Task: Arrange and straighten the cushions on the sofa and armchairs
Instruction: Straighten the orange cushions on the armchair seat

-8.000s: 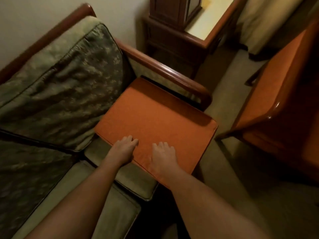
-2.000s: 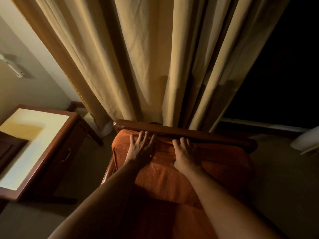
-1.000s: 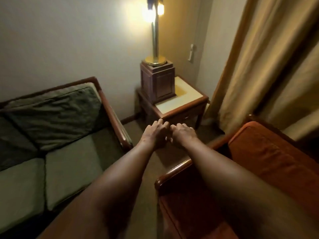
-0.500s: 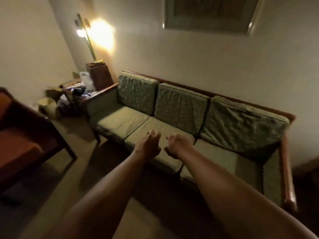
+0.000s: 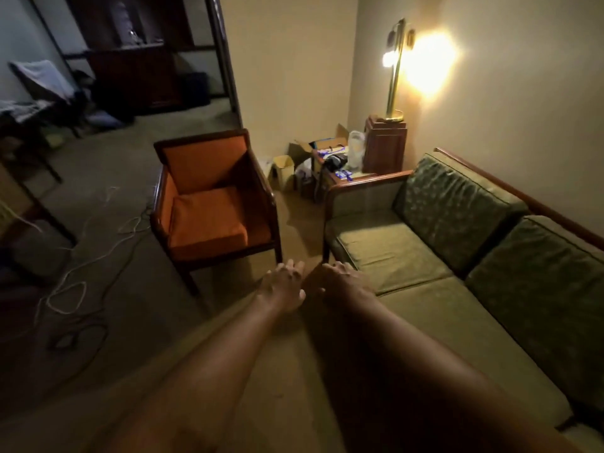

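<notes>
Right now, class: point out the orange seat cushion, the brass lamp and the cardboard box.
orange seat cushion [image 5: 206, 220], head view, top face.
brass lamp [image 5: 394, 76], head view, stem.
cardboard box [image 5: 283, 162], head view, front face.

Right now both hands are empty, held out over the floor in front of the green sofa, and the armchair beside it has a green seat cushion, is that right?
Not quite. The head view shows the armchair has an orange seat cushion, not a green one. The rest holds: the left hand and right hand are empty, held out over the floor in front of the green sofa.
</notes>
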Available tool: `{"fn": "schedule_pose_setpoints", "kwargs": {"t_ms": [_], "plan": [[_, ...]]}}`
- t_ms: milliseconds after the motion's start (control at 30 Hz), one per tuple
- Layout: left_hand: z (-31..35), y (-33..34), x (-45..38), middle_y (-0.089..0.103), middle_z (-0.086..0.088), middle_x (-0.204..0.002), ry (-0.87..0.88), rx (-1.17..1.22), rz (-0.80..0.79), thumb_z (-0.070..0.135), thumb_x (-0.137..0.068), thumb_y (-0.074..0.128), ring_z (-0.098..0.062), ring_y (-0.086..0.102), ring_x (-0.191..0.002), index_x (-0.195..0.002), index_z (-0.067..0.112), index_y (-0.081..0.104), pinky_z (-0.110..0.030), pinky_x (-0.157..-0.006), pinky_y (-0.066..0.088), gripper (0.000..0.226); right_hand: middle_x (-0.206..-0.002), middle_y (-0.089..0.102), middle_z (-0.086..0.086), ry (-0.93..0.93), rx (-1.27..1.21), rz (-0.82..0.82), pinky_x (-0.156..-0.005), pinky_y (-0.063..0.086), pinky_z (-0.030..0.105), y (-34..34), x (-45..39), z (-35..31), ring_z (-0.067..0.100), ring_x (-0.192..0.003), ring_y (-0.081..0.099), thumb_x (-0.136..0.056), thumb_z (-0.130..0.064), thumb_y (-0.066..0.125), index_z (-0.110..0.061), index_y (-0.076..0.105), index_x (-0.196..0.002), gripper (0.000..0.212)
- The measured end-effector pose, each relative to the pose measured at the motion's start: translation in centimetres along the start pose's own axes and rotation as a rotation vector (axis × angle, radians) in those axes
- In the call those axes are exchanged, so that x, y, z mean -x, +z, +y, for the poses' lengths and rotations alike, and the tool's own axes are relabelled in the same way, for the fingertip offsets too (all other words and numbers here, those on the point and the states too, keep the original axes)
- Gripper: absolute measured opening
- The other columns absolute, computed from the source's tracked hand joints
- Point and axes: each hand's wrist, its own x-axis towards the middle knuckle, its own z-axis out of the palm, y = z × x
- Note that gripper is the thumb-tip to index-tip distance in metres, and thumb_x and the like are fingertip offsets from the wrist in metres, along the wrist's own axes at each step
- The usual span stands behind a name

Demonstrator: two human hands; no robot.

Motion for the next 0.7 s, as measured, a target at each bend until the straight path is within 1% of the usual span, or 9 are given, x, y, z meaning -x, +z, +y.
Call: {"fn": "schedule_pose_setpoints", "kwargs": {"t_ms": [133,233,400,467,533,633,700], "plan": [[-2.7,-1.0,-4.2,0.052,-0.006,-0.127,-0.124,0.039,0.025,0.028,-0.088,0.059,-0.024,0.054,-0.117,-0.130,0.018,0.045,-0.039,-0.094,0.047,0.046,-0.136,0.051,0.010,-0.084,0.025,-0.021,-0.097,0.043,0.039,-1.8,-6.7,0.7,0.027,-0.126,0.048,-0.095,-0.034,0.056,-0.019,0.045,-0.138,0.046],[-5.5,-1.6,-6.3,0.053,-0.006,-0.125,-0.208,0.083,0.026,0.029,-0.088,0.059,-0.026,0.052,-0.118,-0.125,0.019,0.048,-0.041,-0.095,0.045,0.040,-0.133,0.054,0.009,-0.147,0.028,-0.029,-0.094,0.045,0.039,-2.1,-11.6,-0.6,0.026,-0.124,0.050,-0.094,-0.034,0.057,-0.020,0.048,-0.134,0.044],[-13.4,-1.1,-9.9,0.052,-0.006,-0.123,-0.368,0.161,0.037,0.023,-0.088,0.061,-0.026,0.052,-0.117,-0.121,0.019,0.049,-0.040,-0.093,0.043,0.035,-0.134,0.053,0.007,-0.297,0.025,-0.090,-0.095,0.047,0.039,0.0,-20.0,-6.4,0.024,-0.123,0.052,-0.095,-0.034,0.056,-0.021,0.047,-0.135,0.043],[-17.0,-0.5,-11.5,0.052,-0.007,-0.123,-0.403,0.172,0.022,0.020,-0.090,0.058,-0.027,0.052,-0.116,-0.123,0.019,0.049,-0.040,-0.092,0.044,0.034,-0.134,0.054,0.007,-0.340,0.035,-0.092,-0.095,0.048,0.040,1.0,-23.2,-9.0,0.024,-0.123,0.052,-0.094,-0.034,0.056,-0.021,0.048,-0.133,0.042],[-21.2,0.2,-13.7,0.052,-0.009,-0.123,-0.430,0.160,-0.006,0.016,-0.093,0.054,-0.027,0.053,-0.115,-0.123,0.017,0.049,-0.039,-0.093,0.046,0.031,-0.137,0.052,0.007,-0.381,0.046,-0.104,-0.098,0.046,0.041,2.2,-26.9,-11.7,0.025,-0.126,0.050,-0.094,-0.033,0.055,-0.021,0.047,-0.135,0.043],[-27.8,1.5,-17.6,0.052,-0.012,-0.122,-0.470,0.183,-0.051,0.011,-0.093,0.052,-0.028,0.053,-0.113,-0.122,0.014,0.050,-0.040,-0.094,0.047,0.029,-0.144,0.046,0.006,-0.396,0.076,-0.162,-0.102,0.041,0.041,3.6,-32.8,-15.4,0.025,-0.133,0.044,-0.094,-0.031,0.056,-0.021,0.042,-0.141,0.050],[-31.2,1.5,-19.7,0.052,-0.010,-0.120,-0.472,0.180,-0.084,0.013,-0.091,0.056,-0.028,0.052,-0.114,-0.120,0.015,0.050,-0.042,-0.095,0.046,0.030,-0.143,0.047,0.006,-0.381,0.099,-0.202,-0.103,0.041,0.041,3.9,-36.4,-17.2,0.025,-0.133,0.044,-0.093,-0.032,0.059,-0.021,0.042,-0.140,0.051]]}}
